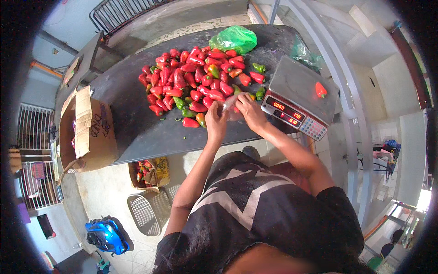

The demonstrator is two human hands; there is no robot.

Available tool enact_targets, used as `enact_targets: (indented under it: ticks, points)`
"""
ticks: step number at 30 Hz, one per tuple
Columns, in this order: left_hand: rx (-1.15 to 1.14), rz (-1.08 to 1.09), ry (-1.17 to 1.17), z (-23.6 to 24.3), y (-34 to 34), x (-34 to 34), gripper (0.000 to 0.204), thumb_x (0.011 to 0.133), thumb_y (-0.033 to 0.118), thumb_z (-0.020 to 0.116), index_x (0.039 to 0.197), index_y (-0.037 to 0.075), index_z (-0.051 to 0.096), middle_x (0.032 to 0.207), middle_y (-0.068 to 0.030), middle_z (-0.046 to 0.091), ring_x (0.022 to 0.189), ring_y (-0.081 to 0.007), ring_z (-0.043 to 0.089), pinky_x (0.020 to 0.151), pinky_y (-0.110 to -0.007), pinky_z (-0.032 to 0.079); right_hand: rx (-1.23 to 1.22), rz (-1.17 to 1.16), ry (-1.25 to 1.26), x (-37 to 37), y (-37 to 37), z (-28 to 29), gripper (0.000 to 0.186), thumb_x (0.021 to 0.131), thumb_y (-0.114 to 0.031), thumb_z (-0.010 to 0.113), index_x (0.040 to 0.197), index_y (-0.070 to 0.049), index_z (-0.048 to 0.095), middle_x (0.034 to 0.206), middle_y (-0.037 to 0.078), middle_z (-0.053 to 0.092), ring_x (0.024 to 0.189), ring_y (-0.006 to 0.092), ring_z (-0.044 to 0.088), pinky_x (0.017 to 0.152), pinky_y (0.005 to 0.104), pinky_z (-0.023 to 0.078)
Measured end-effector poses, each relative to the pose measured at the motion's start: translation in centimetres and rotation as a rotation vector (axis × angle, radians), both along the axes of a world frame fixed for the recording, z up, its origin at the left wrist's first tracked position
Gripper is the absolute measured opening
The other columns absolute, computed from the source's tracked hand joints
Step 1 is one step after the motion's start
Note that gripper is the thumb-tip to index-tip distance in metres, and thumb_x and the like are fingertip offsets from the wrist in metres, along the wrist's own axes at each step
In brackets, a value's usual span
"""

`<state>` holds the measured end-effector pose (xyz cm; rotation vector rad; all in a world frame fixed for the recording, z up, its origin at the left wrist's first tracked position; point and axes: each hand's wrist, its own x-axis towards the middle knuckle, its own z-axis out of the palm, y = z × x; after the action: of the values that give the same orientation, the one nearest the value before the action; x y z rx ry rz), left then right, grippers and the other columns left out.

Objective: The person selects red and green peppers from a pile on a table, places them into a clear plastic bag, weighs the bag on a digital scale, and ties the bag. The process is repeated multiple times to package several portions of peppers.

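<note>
Peppers (179, 80), mostly red with a few green among them, sprawl in a big heap across the dark table (137, 132)! Moving right, here's the left hand (216, 119) at the heap's near edge, fingers pinched on a clear plastic bag (232, 113). Beyond, on the far side, a crumpled green bag (235, 39) touches the pile. Next, the right hand (250, 112), also gripping the clear one! Finally the scale (292, 77), display lit, one lone red pepper (320, 90) lying on its plate.

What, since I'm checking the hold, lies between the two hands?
In the head view, a clear plastic bag lies between left hand and right hand.
</note>
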<state>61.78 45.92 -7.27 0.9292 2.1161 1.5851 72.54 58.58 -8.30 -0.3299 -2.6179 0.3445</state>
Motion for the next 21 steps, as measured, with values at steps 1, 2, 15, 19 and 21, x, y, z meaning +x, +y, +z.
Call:
enact_targets:
  ticks: [1,2,15,19,21]
  points:
    - [-0.008,-0.02,0.016,-0.3,0.1,0.1,0.017,0.079,0.0,0.065,0.094,-0.002,0.056,0.079,-0.0095,0.059,0.071,-0.0152,0.056,0.069,-0.031,0.047,0.019,-0.013,-0.049,0.0,0.1,-0.5,0.023,0.076,-0.002,0.059,0.099,0.001,0.059,0.108,0.013,0.054,0.105,0.0317,0.054,0.087,0.041,0.05]
    - [-0.038,-0.036,0.023,-0.8,0.2,0.2,0.017,0.079,0.0,0.065,0.094,-0.001,0.057,0.078,-0.0092,0.059,0.071,-0.0154,0.056,0.069,-0.031,0.047,0.034,-0.023,-0.101,-0.1,0.2,-1.1,0.022,0.078,-0.003,0.058,0.099,0.002,0.06,0.108,0.014,0.055,0.106,0.0318,0.055,0.086,0.0409,0.051]
    - [-0.247,0.067,0.054,-12.0,-0.1,-2.6,0.02,0.072,-0.001,0.064,0.092,-0.001,0.063,0.075,-0.0094,0.061,0.068,-0.0184,0.059,0.063,-0.032,0.048,0.169,-0.07,-0.362,-3.1,-1.2,-10.8,0.02,0.078,-0.013,0.056,0.09,-0.004,0.069,0.107,0.013,0.062,0.105,0.0296,0.055,0.096,0.0392,0.046]
    - [-0.189,0.058,0.051,-12.2,-0.8,-2.8,0.02,0.071,0.002,0.069,0.09,0.0,0.063,0.08,-0.0116,0.058,0.074,-0.0233,0.056,0.068,-0.036,0.046,0.179,0.002,-0.398,-2.0,-1.6,-10.9,0.021,0.081,-0.012,0.055,0.098,-0.002,0.064,0.107,0.013,0.057,0.112,0.0297,0.051,0.097,0.04,0.044]
    - [-0.166,0.067,0.017,-11.9,-0.9,-2.7,0.019,0.072,0.002,0.069,0.091,0.0,0.064,0.08,-0.0115,0.057,0.074,-0.0229,0.056,0.067,-0.036,0.045,0.201,0.064,-0.503,-1.2,-1.7,-10.1,0.021,0.082,-0.012,0.055,0.098,-0.004,0.064,0.107,0.013,0.058,0.112,0.03,0.051,0.099,0.0405,0.043]
